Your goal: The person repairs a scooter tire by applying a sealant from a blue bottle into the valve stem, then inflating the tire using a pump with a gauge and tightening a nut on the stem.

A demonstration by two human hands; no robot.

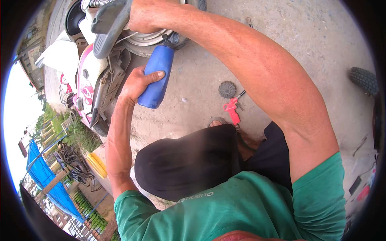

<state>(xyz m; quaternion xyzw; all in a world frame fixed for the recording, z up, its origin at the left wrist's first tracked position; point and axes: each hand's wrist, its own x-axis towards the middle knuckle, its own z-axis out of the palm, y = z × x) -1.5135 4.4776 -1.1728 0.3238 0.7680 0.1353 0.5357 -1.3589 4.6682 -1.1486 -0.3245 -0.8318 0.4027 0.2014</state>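
Observation:
My left hand (137, 83) is wrapped round a blue plastic squeeze bottle (156, 78), thumb across its side. The bottle is tilted, its dark nozzle (166, 40) up against the wheel (148, 39) of a white and pink scooter (89, 76). Reaching across above it, my right hand (149, 16) is beside the scooter's grey grab handle (105, 42), over the wheel. That hand's fingers are hidden behind the handle and the picture's upper edge, so I cannot see what they hold.
On the concrete ground lie a red air blow gun (232, 110) with a hose and a round dark ribbed piece (227, 89). A loose black tyre (363, 80) is at the far right. Behind the scooter are a yellow object (96, 164) and a blue tarp (50, 176).

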